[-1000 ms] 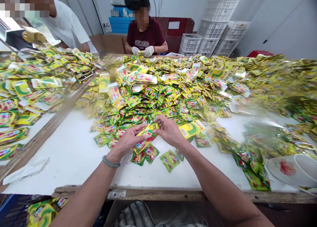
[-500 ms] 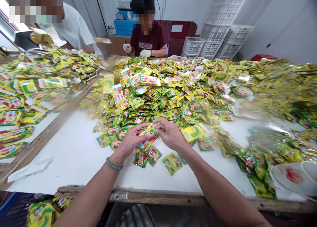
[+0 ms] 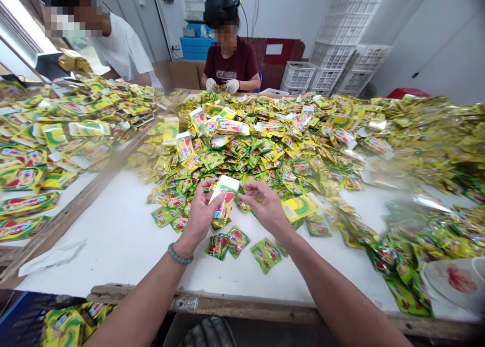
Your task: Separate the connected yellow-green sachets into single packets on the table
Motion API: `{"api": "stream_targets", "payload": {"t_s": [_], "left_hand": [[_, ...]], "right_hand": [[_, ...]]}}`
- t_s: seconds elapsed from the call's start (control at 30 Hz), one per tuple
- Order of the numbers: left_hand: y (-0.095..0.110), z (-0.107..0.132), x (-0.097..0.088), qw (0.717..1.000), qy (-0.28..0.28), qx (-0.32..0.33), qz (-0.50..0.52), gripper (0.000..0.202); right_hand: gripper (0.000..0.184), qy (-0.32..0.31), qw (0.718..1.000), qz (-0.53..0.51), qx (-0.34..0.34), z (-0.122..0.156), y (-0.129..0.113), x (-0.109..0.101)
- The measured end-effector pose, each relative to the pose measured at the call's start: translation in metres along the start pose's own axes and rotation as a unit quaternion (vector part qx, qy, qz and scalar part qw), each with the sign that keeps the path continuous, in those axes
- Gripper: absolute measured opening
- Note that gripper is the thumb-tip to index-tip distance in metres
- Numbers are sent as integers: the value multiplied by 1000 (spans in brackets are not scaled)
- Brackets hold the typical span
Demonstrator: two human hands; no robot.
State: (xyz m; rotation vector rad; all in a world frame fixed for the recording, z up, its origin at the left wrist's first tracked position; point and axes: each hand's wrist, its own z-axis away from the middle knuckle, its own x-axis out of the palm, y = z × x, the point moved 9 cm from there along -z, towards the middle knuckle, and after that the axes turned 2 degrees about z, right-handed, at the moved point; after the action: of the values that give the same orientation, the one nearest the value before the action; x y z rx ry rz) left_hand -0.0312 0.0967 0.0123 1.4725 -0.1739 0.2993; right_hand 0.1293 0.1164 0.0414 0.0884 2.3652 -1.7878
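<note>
My left hand point(image 3: 201, 209) is closed around a small printed carton point(image 3: 226, 198), its white flap end facing up and away from me. Just to the right, my right hand point(image 3: 265, 204) is apart from the carton with fingers loosely curled and spread; nothing shows in them. A yellow carton point(image 3: 301, 207) lies beside the right wrist. Below my hands, green sachets with red pictures point(image 3: 237, 240) lie on the white tabletop point(image 3: 129, 241), and another green sachet point(image 3: 265, 255) sits near my right forearm. A large heap of sachets point(image 3: 242, 157) rises behind both hands.
A wooden divider point(image 3: 71, 210) separates cartons on the left. A flowered white bowl point(image 3: 456, 281) stands at right. Below the table edge is a blue crate point(image 3: 22, 316). Two people work across the table; a gloved hand point(image 3: 232, 86) shows. White crates point(image 3: 322, 77) are stacked behind.
The carton has turned upright in my left hand, its white end now showing. My right hand has come away from it to the right. The person opposite has brought both gloved hands together.
</note>
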Motion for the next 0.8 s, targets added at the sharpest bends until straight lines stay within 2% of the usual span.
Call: {"api": "stream_targets", "payload": {"t_s": [0.07,0.17,0.27,0.4,0.47,0.53,0.6,0.67,0.73,0.8], "left_hand": [[3,1,0,1000,-7,10,6,59],[-3,4,6,998,-63,-12,-7,54],[-9,6,9,993,-109,-32,-36,48],[-13,8,13,989,-135,-47,-49,41],[-12,8,15,989,-129,-49,-44,42],[-10,7,13,993,-103,-49,-41,47],[-10,7,9,995,-78,-49,-39,53],[-11,7,7,995,-70,-46,-47,57],[-11,7,7,995,-70,-45,-58,59],[-12,7,8,994,-74,-49,-63,58]], "right_hand": [[29,-37,996,-70,38,3,10,14],[29,-62,984,-144,87,8,18,27],[29,-98,979,-140,109,10,22,31],[32,-142,976,-110,120,7,23,26],[37,-123,986,-70,91,4,15,18],[31,-112,992,5,50,2,4,15],[29,-114,991,51,37,3,-2,16],[28,-120,991,28,56,4,1,19],[21,-104,990,-37,86,4,7,19],[23,-85,981,-113,132,4,18,18]]}}
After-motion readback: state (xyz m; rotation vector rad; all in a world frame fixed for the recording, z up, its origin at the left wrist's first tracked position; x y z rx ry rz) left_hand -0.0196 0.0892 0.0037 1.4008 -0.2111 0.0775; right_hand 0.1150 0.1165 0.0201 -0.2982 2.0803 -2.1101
